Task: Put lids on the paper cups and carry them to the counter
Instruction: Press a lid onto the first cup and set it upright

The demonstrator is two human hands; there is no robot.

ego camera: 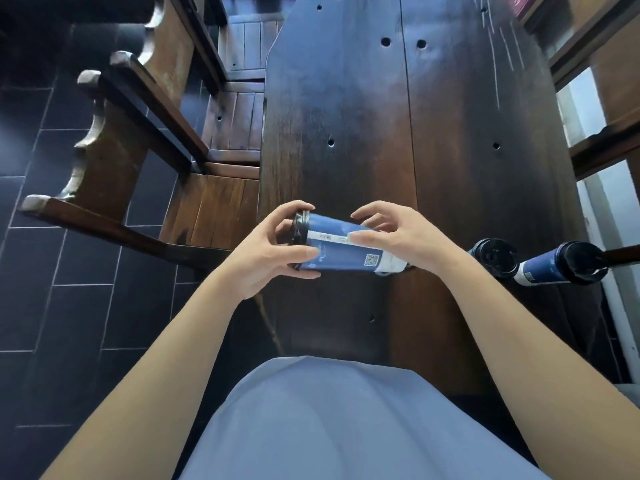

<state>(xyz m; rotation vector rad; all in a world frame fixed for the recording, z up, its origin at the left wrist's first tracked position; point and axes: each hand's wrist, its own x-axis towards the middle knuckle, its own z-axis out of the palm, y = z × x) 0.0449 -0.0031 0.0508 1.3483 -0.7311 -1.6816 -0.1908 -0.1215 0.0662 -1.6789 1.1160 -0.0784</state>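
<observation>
Paper cup (341, 252): blue, black lid (299, 237) on, sideways above the surface (346, 116) | left hand (277, 252) grips lid end, right hand (398, 237) holds base | two more lidded cups (493, 256) (554, 266) at right edge | left: carrying, counter unseen

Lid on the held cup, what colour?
Black, on the blue cup at the lid end by the left hand; head view.

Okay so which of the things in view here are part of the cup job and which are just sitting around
Part of the job:
- blue paper cup with black lid, held sideways by left hand and right hand
- two lidded blue cups on the table

Just there:
- dark wooden table
- wooden chairs
</observation>
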